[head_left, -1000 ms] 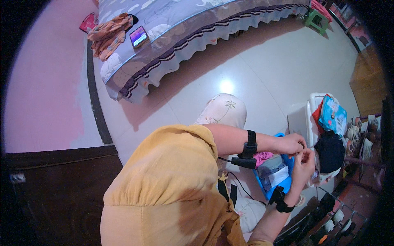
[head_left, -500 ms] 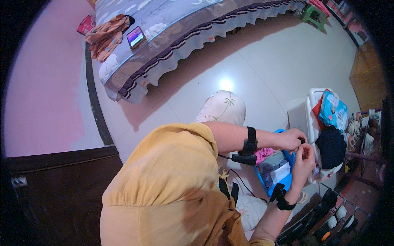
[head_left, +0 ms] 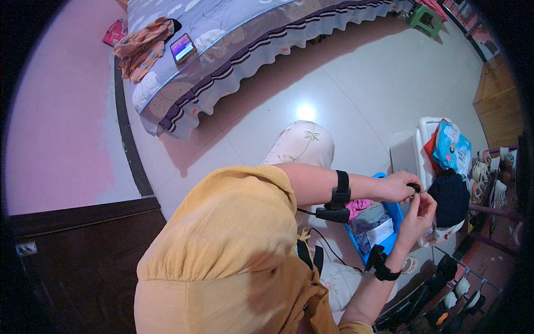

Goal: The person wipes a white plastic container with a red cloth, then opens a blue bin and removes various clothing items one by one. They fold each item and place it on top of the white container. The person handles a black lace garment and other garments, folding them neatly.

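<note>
Out to my right, both hands meet above the far side of a blue basket (head_left: 394, 211). My left hand (head_left: 394, 186) is closed on a small, dark black thing (head_left: 414, 187), too small and too covered to name. Just below it my right hand (head_left: 418, 218) has thumb and forefinger pinched together against its lower edge. Whether those fingertips grip that same thing is hard to make out. Inside the basket lie a pink cloth (head_left: 357, 208), bluish-grey cloth (head_left: 362, 227) and a white piece (head_left: 379, 234). Black straps circle both my forearms.
Beyond my hands stands a white box (head_left: 405, 153), topped by a blue package (head_left: 453, 147) and a black cloth (head_left: 449, 199). Shoe racks (head_left: 495, 210) line the right side. A bed (head_left: 233, 42) holds a phone (head_left: 182, 49) and orange clothing (head_left: 142, 47). At the back right is a green stool (head_left: 426, 22).
Both hands have shifted slightly to the right. More of the black thing shows beside the left fingers, and the right fingertips stay close to it.
</note>
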